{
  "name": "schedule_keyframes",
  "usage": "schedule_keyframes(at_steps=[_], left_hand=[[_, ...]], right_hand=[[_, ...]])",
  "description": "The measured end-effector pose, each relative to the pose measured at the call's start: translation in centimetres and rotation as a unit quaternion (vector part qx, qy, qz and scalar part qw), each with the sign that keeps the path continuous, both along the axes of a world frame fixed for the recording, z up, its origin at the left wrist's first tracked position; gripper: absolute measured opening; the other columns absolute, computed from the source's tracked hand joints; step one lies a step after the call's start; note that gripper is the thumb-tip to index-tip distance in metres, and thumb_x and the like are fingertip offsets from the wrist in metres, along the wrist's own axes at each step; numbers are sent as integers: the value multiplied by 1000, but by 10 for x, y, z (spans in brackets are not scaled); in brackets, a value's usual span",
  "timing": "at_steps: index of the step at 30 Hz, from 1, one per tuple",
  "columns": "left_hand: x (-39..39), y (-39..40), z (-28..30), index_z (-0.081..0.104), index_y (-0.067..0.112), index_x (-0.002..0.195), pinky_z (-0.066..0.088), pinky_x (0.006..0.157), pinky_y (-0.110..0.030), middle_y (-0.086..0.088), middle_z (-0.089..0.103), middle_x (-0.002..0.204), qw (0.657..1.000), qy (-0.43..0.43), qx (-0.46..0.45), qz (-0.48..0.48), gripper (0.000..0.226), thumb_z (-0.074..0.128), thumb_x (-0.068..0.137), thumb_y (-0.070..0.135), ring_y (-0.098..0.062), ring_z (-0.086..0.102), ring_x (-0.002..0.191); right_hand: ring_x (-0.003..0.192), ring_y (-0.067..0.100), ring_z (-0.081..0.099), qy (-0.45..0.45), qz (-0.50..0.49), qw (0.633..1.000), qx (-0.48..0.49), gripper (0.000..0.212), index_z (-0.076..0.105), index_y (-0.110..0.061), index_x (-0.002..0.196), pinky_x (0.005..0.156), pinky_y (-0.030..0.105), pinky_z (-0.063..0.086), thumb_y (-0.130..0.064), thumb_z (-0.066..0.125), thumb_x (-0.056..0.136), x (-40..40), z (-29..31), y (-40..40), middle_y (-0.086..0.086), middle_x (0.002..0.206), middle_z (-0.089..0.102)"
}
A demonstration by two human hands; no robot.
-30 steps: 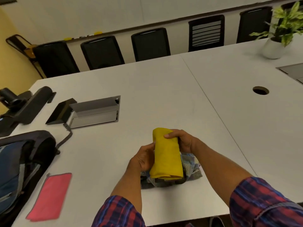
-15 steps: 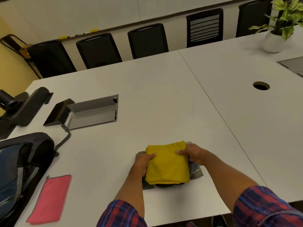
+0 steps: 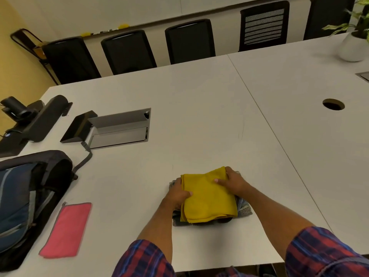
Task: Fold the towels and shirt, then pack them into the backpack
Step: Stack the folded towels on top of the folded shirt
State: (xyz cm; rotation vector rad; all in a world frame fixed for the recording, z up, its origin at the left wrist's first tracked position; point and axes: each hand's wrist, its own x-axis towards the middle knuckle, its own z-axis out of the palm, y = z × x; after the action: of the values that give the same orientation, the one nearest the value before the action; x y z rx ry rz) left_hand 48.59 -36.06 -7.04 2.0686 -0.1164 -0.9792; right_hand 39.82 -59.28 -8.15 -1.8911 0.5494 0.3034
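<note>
You are gripping the stack near the table's front edge: your left hand and right hand are clamping the folded yellow towel and the folded shirt beneath. Keep your fingers under the bottom layer while lifting, so nothing unfolds. The backpack is lying at the left edge, the pink towel beside it.

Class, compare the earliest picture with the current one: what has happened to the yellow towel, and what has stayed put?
The yellow towel, held up before, now lies flat on the folded shirt. The left hand and right hand still grip the stack's sides. The pink towel and backpack have not moved.
</note>
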Motion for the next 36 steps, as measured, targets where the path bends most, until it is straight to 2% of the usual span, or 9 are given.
schedule_keyframes(at_steps=[3,7,11,13,17,19,21,29,36], left_hand=[[3,1,-3,26,13,151,43,108,-46,-15,44,148,999,-41,21,10,78,73,90,18,-34,48,129],[-3,1,-6,22,14,155,48,92,-40,-14,54,134,973,-203,110,-13,77,66,92,26,-33,57,117],[-13,-4,-11,39,15,148,50,88,-41,-9,51,136,894,-420,140,-74,66,58,90,38,-29,57,114],[-20,-8,-17,41,17,148,47,97,-43,-5,49,145,857,-478,122,-148,71,55,88,51,-26,52,126],[-33,-10,-41,16,14,159,11,124,-44,-4,11,167,858,-406,167,-267,113,35,76,87,-25,6,154],[-39,-8,-49,1,14,159,-8,122,-41,-2,-6,166,868,-362,202,-274,131,15,63,102,-26,-10,154],[-40,-4,-54,-7,16,159,-17,117,-38,1,-17,163,867,-356,214,-275,136,9,55,104,-23,-18,152],[-25,8,-56,-26,18,154,-4,124,-46,4,-30,161,859,-326,215,-330,158,26,36,110,-18,-30,148],[-25,5,-49,-25,17,154,-8,119,-38,8,-35,155,859,-310,233,-333,158,75,50,83,-14,-32,143]], right_hand=[[104,19,53,-31,-5,999,-18,69,35,-12,144,83,31,44,-41,68,92,2,-5,-3,9,133,55],[112,29,56,-18,48,989,-139,107,21,-17,154,83,38,50,-73,68,75,-6,-13,-4,11,131,51],[110,33,60,-184,49,888,-418,91,23,-20,157,83,43,53,-48,71,84,-14,-28,4,14,135,53],[121,30,57,-232,97,870,-424,80,25,-24,156,94,44,52,-46,64,90,-10,-24,13,11,144,51],[148,23,32,-187,249,871,-380,75,28,-24,158,118,40,30,-69,33,97,-10,-35,22,4,165,23],[156,20,3,-120,306,866,-377,91,9,-29,161,125,42,12,-84,13,89,-19,-49,21,0,169,-1],[155,19,-11,-108,315,857,-393,96,-5,-33,160,125,43,1,-90,14,85,-27,-60,18,-2,167,-13],[152,26,-23,-104,341,841,-408,133,-14,-29,159,122,47,-10,-105,34,61,-32,-58,15,5,165,-23],[154,31,-15,-83,352,843,-398,143,-8,-24,160,121,54,-2,-107,38,54,-35,-60,19,10,167,-15]])
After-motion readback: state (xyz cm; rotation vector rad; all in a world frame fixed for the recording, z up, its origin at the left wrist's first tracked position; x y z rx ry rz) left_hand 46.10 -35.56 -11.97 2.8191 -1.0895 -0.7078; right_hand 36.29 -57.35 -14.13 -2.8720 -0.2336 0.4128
